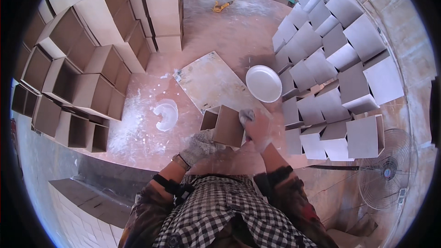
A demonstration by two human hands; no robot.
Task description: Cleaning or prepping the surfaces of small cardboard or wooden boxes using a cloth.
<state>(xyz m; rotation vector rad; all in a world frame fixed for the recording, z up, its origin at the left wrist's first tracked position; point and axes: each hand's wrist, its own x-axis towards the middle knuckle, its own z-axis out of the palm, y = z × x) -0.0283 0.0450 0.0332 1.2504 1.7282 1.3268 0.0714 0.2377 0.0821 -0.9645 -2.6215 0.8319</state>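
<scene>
Sitting between the hands: an open brown box (229,126), near the middle of the near edge of the table (206,27), over the near part of a stained board (211,80); whether it rests on the board or is held up cannot be told.
Left hand (200,147): in a grey knit glove, fingers closed against the box's lower left side, thumb side toward the opening.
Right hand (255,128): at the box's right edge, fingers curled, with grey material over them; whether they grip the wall or only press on it cannot be told.
Right side of the board: a white round dish (263,84), overlapping the board's edge, just beside the white box stack (321,71) along the table's right edge.
Left side of the table: a brown box stack (94,92) reaching the near left part; a pale crescent-shaped piece (166,115) and white powder lie between it and the board.
Far edge: a yellow tool (222,6), well apart from the hands, with pink tabletop showing between it and the board.
</scene>
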